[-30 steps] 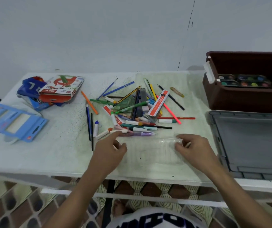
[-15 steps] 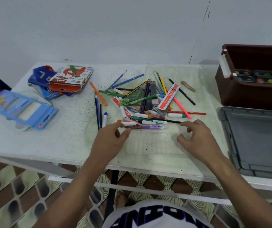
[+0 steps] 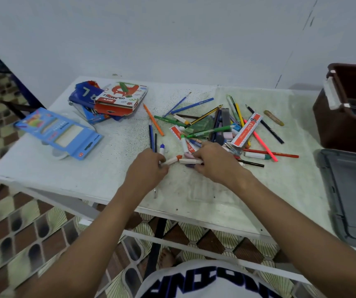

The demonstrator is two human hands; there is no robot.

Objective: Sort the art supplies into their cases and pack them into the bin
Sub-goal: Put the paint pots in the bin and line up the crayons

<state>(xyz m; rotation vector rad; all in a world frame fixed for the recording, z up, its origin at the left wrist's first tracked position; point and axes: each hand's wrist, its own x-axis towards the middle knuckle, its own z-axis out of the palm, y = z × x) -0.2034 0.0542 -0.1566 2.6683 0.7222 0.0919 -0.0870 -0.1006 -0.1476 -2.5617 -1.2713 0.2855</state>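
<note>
Sorting step, frame centre: left hand [image 3: 149, 166] pinches orange-capped marker [image 3: 172, 160]; right hand [image 3: 213, 162] grips white marker [image 3: 191, 161]. Next: likely casing them, bin [image 3: 332, 125] later.

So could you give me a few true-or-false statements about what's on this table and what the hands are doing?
1. The left hand pinches a white marker with an orange cap. True.
2. The brown bin sits at the table's left end. False: it stands at the right end; cardboard cases lie on the left.
3. The right hand grips a white marker. True.
4. All the pencils are already packed away. False: a loose pile still lies on the table.
5. The blue case is inside the bin. False: it lies on the table's left side.
</note>
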